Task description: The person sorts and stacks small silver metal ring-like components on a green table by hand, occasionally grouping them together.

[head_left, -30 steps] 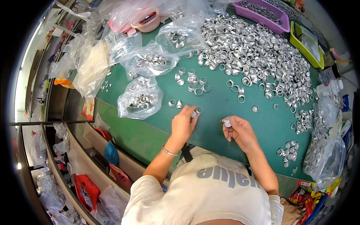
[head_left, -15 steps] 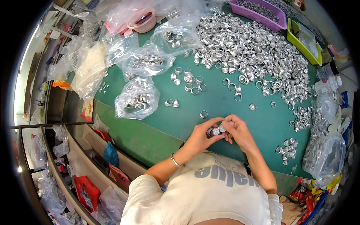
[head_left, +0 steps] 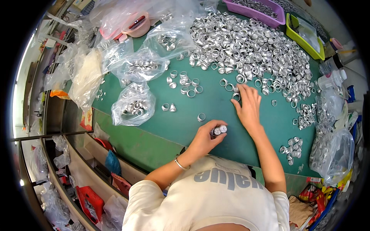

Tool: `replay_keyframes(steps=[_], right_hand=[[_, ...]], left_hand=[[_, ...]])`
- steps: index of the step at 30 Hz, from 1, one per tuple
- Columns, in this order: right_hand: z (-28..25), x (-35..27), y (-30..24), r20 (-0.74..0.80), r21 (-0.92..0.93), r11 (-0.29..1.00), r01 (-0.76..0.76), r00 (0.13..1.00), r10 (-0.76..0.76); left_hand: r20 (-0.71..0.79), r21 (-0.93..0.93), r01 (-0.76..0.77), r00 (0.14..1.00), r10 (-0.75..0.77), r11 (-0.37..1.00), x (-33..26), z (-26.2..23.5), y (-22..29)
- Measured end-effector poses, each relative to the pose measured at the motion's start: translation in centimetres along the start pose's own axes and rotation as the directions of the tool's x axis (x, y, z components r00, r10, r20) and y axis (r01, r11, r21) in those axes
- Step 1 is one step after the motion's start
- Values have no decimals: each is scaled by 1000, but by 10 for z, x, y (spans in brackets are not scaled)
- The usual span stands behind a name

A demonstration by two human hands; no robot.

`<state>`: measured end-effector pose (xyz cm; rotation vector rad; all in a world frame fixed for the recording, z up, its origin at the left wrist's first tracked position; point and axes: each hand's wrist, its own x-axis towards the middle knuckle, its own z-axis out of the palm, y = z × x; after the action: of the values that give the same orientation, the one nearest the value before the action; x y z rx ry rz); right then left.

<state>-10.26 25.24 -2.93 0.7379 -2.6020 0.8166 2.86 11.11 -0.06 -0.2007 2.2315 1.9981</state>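
Left hand (head_left: 202,140) fingers pinch a short stack of silver metal rings (head_left: 219,130); right hand (head_left: 248,106), fingers spread, reaches loose rings (head_left: 236,96) on the green desk (head_left: 208,104); best picked singly

A wide green-topped work surface (head_left: 216,111) fills the middle of the view, its near edge a paler green band. To the left, below the edge, stand open wooden shelf compartments (head_left: 83,161) stuffed with clear plastic bags and red and blue oddments. Bright daylight falls along the far left rim (head_left: 20,82). At the far edge sit a purple plastic tray (head_left: 278,16) and a lime-green plastic tray (head_left: 304,42).
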Motion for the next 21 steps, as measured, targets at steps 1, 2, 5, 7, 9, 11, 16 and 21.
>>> replay_keyframes(steps=[1,2,5,7,9,11,16,21], right_hand=[[3,-1,2,41,-23,1000,-7,999,8],[2,-2,2,46,-8,1000,-5,999,6],[-3,-10,6,61,37,999,-17,998,15],[-4,-17,12,75,68,997,-44,996,39],[-13,-20,10,122,192,974,-120,988,97],[-25,-21,3,144,366,910,-193,978,149],[-36,-32,-14,188,767,583,-269,962,197],[-35,-40,-17,204,830,494,-259,965,163]], left_hand=[[7,-14,69,998,-69,997,0,0,0],[9,-31,139,990,-139,990,0,0,0],[-33,-132,14,999,-19,991,6,3,-13],[11,-160,67,998,-66,985,11,3,-11],[41,-220,115,993,-108,969,17,3,-9],[51,-309,160,987,-152,937,22,6,-8],[-15,-442,109,992,-129,891,35,16,-5],[-83,-537,-51,997,8,842,38,27,-2]])
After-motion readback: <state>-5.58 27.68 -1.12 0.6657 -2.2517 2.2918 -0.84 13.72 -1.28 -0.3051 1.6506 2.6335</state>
